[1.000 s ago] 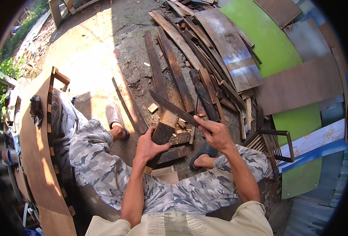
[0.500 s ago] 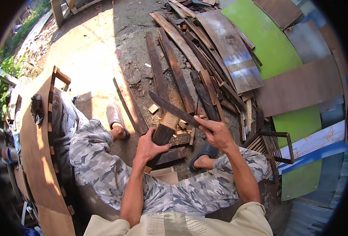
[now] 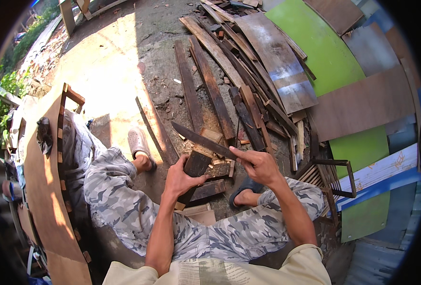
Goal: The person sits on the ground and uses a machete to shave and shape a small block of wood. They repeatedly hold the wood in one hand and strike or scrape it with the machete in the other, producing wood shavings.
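I sit on the ground with my legs in camouflage trousers spread. My left hand (image 3: 181, 179) grips a dark wooden block (image 3: 194, 167) that stands tilted between my feet. My right hand (image 3: 257, 164) is closed on the handle of a long dark blade (image 3: 202, 140), a machete, which points up and left, its edge lying across the top of the block. Small wood chips lie around the block's foot.
A pile of dark planks (image 3: 229, 80) spreads ahead. Green and brown boards (image 3: 324, 61) lean at the right, with a metal frame (image 3: 331, 178) beside my right knee. A curved wooden panel (image 3: 42, 190) stands at the left. Sandals are on both feet.
The machete blade has come down a little and now rests across the block's top. My left hand keeps its hold on the block.
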Tool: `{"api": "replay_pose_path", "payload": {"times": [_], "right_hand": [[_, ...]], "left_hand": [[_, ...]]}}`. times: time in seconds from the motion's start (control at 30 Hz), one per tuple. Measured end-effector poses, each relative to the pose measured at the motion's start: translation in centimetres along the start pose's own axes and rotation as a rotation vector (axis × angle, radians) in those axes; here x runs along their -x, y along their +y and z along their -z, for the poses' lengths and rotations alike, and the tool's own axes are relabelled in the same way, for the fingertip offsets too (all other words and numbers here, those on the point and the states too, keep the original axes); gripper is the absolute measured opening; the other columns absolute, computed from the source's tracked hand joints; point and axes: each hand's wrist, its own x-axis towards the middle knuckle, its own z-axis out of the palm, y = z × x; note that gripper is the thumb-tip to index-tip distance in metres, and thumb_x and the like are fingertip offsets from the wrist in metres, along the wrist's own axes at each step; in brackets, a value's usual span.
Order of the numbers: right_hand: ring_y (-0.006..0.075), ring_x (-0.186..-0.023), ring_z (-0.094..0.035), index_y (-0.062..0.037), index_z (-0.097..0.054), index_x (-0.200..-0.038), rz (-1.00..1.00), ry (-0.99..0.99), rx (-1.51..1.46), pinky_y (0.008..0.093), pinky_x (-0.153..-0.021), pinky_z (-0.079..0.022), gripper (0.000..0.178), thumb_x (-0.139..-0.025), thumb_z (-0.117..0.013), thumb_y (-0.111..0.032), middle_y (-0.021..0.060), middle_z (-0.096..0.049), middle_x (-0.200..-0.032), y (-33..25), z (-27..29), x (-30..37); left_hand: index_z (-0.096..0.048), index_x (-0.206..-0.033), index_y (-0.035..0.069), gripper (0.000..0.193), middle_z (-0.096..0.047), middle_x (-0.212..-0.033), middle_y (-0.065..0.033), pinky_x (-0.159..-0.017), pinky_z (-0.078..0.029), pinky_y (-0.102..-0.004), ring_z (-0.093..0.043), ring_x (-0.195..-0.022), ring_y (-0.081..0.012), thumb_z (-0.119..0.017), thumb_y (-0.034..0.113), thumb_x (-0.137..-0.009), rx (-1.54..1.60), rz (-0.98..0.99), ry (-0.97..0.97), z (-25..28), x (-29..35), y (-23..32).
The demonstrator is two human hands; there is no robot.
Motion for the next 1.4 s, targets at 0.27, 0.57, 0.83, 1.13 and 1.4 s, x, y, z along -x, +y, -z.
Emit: {"api": "replay_pose_path", "payload": {"times": [0.27, 0.57, 0.83, 1.13, 1.4], "right_hand": [[0.0252, -0.062, -0.060, -0.0137, -0.064, -0.142, -0.056, 0.054, 0.028, 0.0335, -0.061, -0.050, 0.052, -0.093, -0.067, 0.003, 0.0147, -0.065, -0.078, -0.2, -0.5, -0.4], [0.0308, -0.069, -0.067, -0.0240, -0.061, -0.145, -0.116, 0.133, -0.055, 0.0406, -0.063, -0.053, 0.055, -0.094, -0.068, -0.006, 0.0122, -0.070, -0.084, -0.6, -0.3, -0.6], [0.0323, -0.068, -0.065, -0.0222, -0.064, -0.143, -0.124, 0.156, -0.103, 0.0394, -0.065, -0.052, 0.057, -0.090, -0.070, -0.002, 0.0133, -0.067, -0.082, -0.2, -0.9, -1.3], [0.0321, -0.068, -0.067, -0.0266, -0.063, -0.144, -0.091, 0.142, -0.061, 0.0433, -0.062, -0.051, 0.056, -0.092, -0.070, -0.008, 0.0117, -0.067, -0.080, -0.5, -1.8, -0.6], [0.0308, -0.067, -0.067, -0.0276, -0.061, -0.145, -0.071, 0.109, -0.014, 0.0429, -0.060, -0.053, 0.059, -0.090, -0.070, -0.009, 0.0085, -0.066, -0.080, -0.7, -2.6, 0.6]], "left_hand": [[-0.062, -0.120, -0.005, 0.072, -0.076, -0.102, -0.0128, -0.085, -0.056, -0.0330, -0.072, -0.090, -0.0179, -0.093, 0.031, -0.066, 0.003, -0.001, 0.021, 0.1, -0.1, -0.3], [-0.062, -0.123, -0.004, 0.079, -0.077, -0.102, -0.0188, -0.084, -0.058, -0.0365, -0.076, -0.094, -0.0259, -0.093, 0.040, -0.065, 0.002, 0.015, 0.030, 0.1, -0.1, -0.6], [-0.061, -0.127, -0.006, 0.085, -0.076, -0.106, -0.0201, -0.087, -0.058, -0.0363, -0.076, -0.096, -0.0265, -0.094, 0.039, -0.064, 0.028, 0.021, 0.039, 0.0, -0.2, -1.2], [-0.063, -0.121, -0.003, 0.076, -0.077, -0.101, -0.0178, -0.085, -0.058, -0.0367, -0.076, -0.092, -0.0266, -0.094, 0.037, -0.064, -0.006, 0.008, 0.065, 0.2, -0.6, -0.1], [-0.061, -0.123, -0.004, 0.077, -0.077, -0.101, -0.0181, -0.083, -0.058, -0.0358, -0.076, -0.092, -0.0249, -0.093, 0.034, -0.065, 0.020, 0.004, 0.041, -0.5, -0.2, -1.0]]}}
